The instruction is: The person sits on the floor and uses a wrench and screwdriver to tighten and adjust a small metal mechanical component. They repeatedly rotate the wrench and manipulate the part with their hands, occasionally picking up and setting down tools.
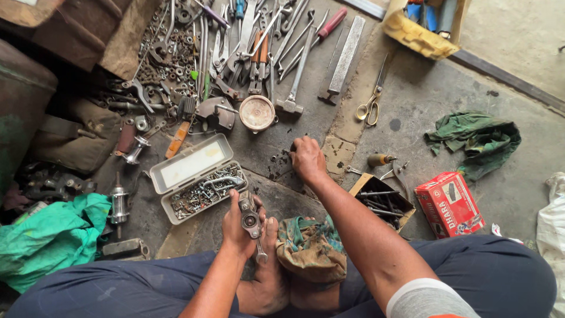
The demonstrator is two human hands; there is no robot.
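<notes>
Small grey metal geared part [250, 221] was gripped by left hand [238, 227], right hand [307, 159] was pressed fingers-down on dark loose bits [278, 165], hands apart

An open grey plastic case of screws [197, 176] lies on the floor. Right of it (well apart) sits a red cardboard box [450, 204]; beyond it, yellow-handled scissors [369, 107] and a crumpled green cloth [475, 138].

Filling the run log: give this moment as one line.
left hand: holds metal part | right hand: on small parts on floor | open screw box beside
</notes>
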